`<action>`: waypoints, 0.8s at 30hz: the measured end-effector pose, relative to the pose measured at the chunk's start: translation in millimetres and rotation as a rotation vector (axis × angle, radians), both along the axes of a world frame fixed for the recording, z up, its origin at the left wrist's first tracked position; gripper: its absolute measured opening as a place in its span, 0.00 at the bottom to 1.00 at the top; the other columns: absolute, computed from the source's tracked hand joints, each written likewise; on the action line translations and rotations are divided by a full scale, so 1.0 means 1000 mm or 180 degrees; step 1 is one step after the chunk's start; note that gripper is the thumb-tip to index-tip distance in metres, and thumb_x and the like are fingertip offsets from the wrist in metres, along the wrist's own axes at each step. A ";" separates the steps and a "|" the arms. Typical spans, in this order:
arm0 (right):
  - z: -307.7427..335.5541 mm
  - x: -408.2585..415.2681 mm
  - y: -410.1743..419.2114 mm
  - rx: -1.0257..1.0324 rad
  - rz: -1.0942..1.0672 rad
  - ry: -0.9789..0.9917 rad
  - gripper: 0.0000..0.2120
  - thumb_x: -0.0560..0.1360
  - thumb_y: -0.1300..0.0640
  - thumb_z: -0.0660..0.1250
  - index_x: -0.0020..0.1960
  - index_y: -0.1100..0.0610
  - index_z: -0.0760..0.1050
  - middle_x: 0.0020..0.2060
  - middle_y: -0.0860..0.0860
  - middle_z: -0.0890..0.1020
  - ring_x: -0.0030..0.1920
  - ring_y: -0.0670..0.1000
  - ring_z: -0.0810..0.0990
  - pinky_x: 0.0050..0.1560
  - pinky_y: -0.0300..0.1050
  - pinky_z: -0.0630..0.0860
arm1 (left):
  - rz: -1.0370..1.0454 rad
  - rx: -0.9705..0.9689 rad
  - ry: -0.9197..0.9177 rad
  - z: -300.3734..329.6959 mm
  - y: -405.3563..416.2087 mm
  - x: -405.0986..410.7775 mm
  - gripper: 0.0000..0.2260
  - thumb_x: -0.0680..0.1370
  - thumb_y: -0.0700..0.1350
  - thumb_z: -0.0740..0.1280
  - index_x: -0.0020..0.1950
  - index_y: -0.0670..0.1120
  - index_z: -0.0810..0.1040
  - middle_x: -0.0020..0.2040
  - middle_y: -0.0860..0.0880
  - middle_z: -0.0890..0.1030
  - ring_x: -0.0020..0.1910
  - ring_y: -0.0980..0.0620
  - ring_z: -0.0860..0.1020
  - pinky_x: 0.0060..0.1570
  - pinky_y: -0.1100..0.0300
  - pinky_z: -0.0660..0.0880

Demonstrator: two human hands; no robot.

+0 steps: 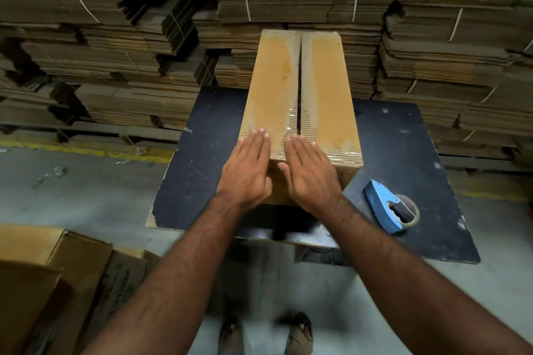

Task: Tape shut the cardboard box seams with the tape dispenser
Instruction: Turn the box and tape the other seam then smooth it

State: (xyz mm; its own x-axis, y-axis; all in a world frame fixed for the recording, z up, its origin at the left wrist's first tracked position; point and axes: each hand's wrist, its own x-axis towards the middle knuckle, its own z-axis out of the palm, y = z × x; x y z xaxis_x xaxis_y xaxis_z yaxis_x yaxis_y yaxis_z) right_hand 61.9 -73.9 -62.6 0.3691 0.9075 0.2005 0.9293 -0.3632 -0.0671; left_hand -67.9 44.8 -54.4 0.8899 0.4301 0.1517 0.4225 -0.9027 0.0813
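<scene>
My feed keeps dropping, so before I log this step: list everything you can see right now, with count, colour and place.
cardboard box: one, tan, on the table, centre seam open, clear tape at the near end.
tape dispenser: one, blue, lying on the table right of the box, untouched.
table: one, black top, scuffed, under the box.
flat cardboard stacks: many bundles, brown, tied with white string, behind and beside the table.
open cartons: at least two, tan, on the floor at lower left.
floor: grey, with a yellow line.
feet: two, in sandals, bottom centre.
left hand: flat on the box's near end.
right hand: flat beside it, right of the seam.
</scene>
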 end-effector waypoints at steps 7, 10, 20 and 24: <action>0.002 0.002 -0.014 -0.0138 -0.0355 -0.0189 0.38 0.81 0.38 0.47 0.79 0.64 0.54 0.78 0.61 0.59 0.79 0.58 0.56 0.77 0.57 0.55 | 0.0275 0.0112 0.0572 0.008 -0.012 0.005 0.47 0.75 0.53 0.65 0.80 0.37 0.38 0.81 0.37 0.39 0.81 0.41 0.39 0.79 0.45 0.44; 0.006 0.007 0.000 -0.0417 -0.0330 -0.0307 0.41 0.79 0.35 0.47 0.80 0.64 0.50 0.79 0.61 0.55 0.79 0.58 0.53 0.78 0.56 0.51 | -0.0067 0.0053 0.0650 0.011 -0.011 0.019 0.45 0.76 0.54 0.62 0.80 0.37 0.38 0.81 0.38 0.38 0.81 0.43 0.38 0.79 0.46 0.43; 0.006 0.037 -0.052 0.0150 -0.0270 -0.0236 0.34 0.83 0.40 0.50 0.77 0.65 0.61 0.76 0.62 0.64 0.77 0.58 0.61 0.77 0.56 0.57 | -0.0027 -0.0058 0.0555 0.018 -0.015 0.018 0.48 0.71 0.53 0.66 0.81 0.38 0.40 0.81 0.38 0.39 0.81 0.42 0.40 0.79 0.46 0.44; -0.001 0.062 -0.049 0.0318 -0.0163 -0.0213 0.31 0.84 0.42 0.47 0.74 0.64 0.68 0.72 0.60 0.71 0.74 0.57 0.68 0.75 0.55 0.60 | -0.0616 -0.0324 0.0140 0.018 -0.032 0.048 0.36 0.76 0.54 0.47 0.82 0.42 0.50 0.83 0.43 0.48 0.82 0.48 0.47 0.79 0.50 0.44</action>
